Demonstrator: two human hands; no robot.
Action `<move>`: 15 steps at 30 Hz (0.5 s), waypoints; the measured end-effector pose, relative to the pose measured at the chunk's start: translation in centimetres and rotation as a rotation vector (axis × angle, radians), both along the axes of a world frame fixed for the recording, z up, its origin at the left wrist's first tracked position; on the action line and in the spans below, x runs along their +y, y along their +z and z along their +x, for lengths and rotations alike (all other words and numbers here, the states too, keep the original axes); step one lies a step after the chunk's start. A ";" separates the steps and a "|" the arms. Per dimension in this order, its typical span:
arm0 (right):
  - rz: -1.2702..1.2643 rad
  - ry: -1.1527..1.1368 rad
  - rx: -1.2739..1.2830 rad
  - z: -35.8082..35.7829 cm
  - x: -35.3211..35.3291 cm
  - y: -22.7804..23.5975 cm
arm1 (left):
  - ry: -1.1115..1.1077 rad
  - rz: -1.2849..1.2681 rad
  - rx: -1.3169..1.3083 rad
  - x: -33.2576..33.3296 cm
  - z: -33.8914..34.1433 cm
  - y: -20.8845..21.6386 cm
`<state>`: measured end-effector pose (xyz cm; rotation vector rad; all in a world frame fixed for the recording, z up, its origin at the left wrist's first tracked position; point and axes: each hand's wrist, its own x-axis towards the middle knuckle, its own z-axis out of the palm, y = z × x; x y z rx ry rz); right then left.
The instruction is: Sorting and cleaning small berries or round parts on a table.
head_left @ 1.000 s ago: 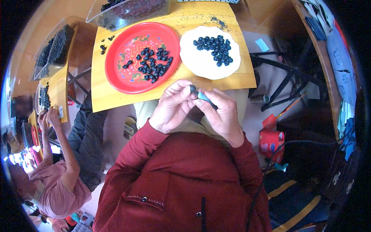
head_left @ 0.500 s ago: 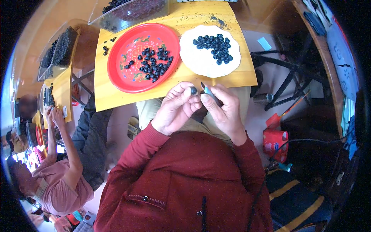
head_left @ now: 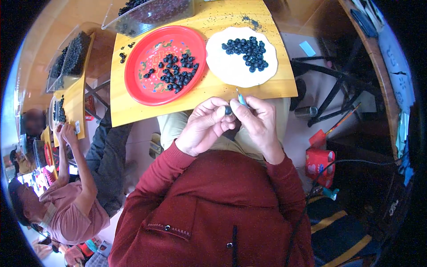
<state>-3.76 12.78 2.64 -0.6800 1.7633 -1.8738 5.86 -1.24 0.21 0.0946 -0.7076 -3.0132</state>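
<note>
My left hand [head_left: 204,125] pinches a small dark berry [head_left: 228,110] between thumb and fingers, just below the yellow table's [head_left: 133,111] near edge. My right hand [head_left: 259,122] meets it from the right and holds a thin pale-blue tool [head_left: 240,98] whose tip points up by the berry. Beyond the hands, a red plate [head_left: 138,84] carries several dark berries [head_left: 175,71]. To its right a white plate [head_left: 227,71] carries another group of berries [head_left: 248,48]. My red sleeves fill the lower middle.
A clear plastic tub [head_left: 151,11] of berries stands at the table's far edge. A few loose berries [head_left: 123,55] lie left of the red plate. Another person [head_left: 66,200] works at a second yellow table on the left. A red bucket [head_left: 319,162] and a black stand [head_left: 329,89] are on the right.
Both hands have stayed together at the table's edge, working the berry. The pale-blue tool has shifted slightly and now sticks up above the fingers.
</note>
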 end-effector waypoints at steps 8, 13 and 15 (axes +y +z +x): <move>-0.054 -0.025 0.046 0.2 0.1 -0.7 | 0.021 -0.044 -0.061 -0.2 0.0 0.0; -0.049 -0.067 -0.006 0.3 0.4 -0.5 | -0.001 -0.119 -0.042 -0.2 0.4 0.7; 0.006 -0.083 0.023 0.0 0.9 -1.0 | 0.023 -0.215 -0.061 -0.5 0.6 1.1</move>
